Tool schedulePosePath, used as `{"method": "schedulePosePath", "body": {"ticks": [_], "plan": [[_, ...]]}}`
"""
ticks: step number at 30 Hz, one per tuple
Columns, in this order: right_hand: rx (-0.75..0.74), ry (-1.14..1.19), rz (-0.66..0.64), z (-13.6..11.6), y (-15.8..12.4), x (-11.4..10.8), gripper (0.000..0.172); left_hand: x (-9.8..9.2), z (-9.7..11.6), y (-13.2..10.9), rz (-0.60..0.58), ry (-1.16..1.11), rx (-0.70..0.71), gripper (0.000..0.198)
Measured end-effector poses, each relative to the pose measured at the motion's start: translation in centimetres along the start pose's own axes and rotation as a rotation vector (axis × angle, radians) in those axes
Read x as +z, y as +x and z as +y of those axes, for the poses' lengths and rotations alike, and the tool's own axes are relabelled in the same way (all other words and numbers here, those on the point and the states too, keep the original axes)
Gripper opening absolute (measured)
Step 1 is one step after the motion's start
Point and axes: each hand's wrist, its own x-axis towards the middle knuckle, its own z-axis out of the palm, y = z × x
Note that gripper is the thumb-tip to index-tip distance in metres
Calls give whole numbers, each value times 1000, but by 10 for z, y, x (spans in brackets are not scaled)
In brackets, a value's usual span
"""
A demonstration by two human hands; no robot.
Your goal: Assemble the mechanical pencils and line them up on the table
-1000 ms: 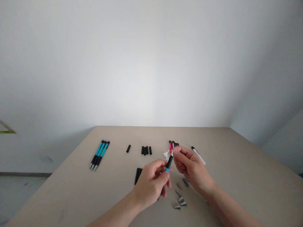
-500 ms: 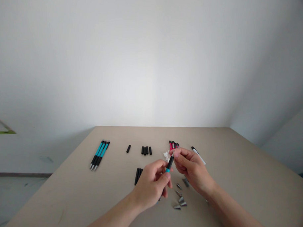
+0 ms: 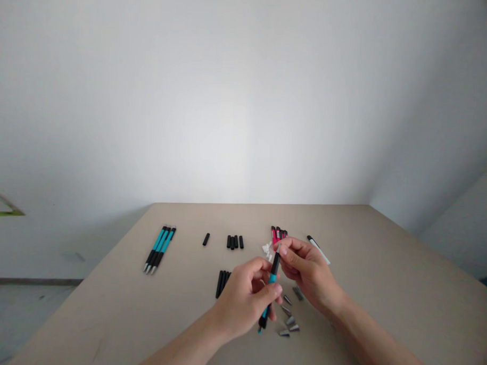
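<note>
A teal and black pen [image 3: 276, 263] is held slanted above the table, its silver tip pointing up and away. My left hand [image 3: 250, 292] is closed around its barrel, thumb on the teal part. At the tip, my right hand [image 3: 306, 264] pinches the silver cone between thumb and fingers. Loose silver pen tips [image 3: 290, 320] lie on the table just below the hands. Small white pieces [image 3: 266, 250] and pink pen parts [image 3: 274, 234] sit behind the right hand, partly hidden by it.
Three teal pens [image 3: 160, 249] lie side by side at the left of the beige table [image 3: 114, 316]. Short black tubes [image 3: 235, 242] and one apart [image 3: 206, 239] lie toward the back. Longer black tubes [image 3: 221, 283] are partly behind my left hand. A white and black pen [image 3: 318, 249] rests at right.
The pen has turned and tilted in my hands, so more of its teal barrel and its black lower end now show. My left thumb has shifted slightly right; the right hand has barely moved.
</note>
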Motion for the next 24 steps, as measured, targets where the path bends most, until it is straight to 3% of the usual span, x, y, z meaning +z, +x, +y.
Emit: {"method": "schedulePosePath", "body": {"ticks": [24], "plan": [[-44, 39, 2, 0, -4, 2, 30, -1, -2, 0, -11, 61, 6, 20]]}}
